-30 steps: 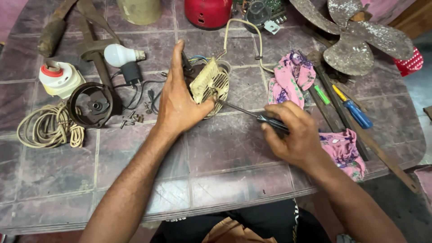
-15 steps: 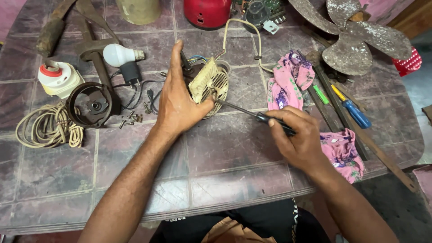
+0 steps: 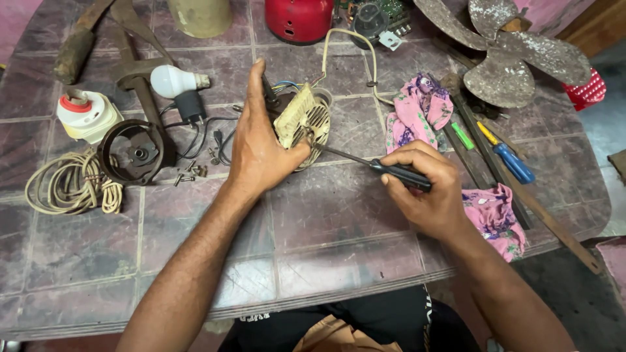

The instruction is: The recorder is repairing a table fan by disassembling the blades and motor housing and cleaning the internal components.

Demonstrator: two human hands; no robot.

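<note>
My left hand [image 3: 261,146] grips a cream-coloured vented fan motor housing [image 3: 303,120] and holds it tilted on the tiled table [image 3: 195,261]. Coloured wires and a beige cord [image 3: 349,45] run out of its back. My right hand [image 3: 427,192] is closed around the black handle of a screwdriver [image 3: 391,171]. Its thin shaft reaches left, and the tip touches the lower face of the housing near my left thumb.
A dark round motor cover [image 3: 134,151], loose screws [image 3: 189,173], a coiled beige cord [image 3: 68,186], a bulb in a holder [image 3: 176,85] and a white-and-red part [image 3: 85,114] lie left. Rusty fan blades [image 3: 508,45], pink cloths [image 3: 417,107], screwdrivers [image 3: 505,156] and long tools lie right.
My right hand and the screwdriver shifted slightly, keeping the tip at the housing. My left hand keeps the same hold.
</note>
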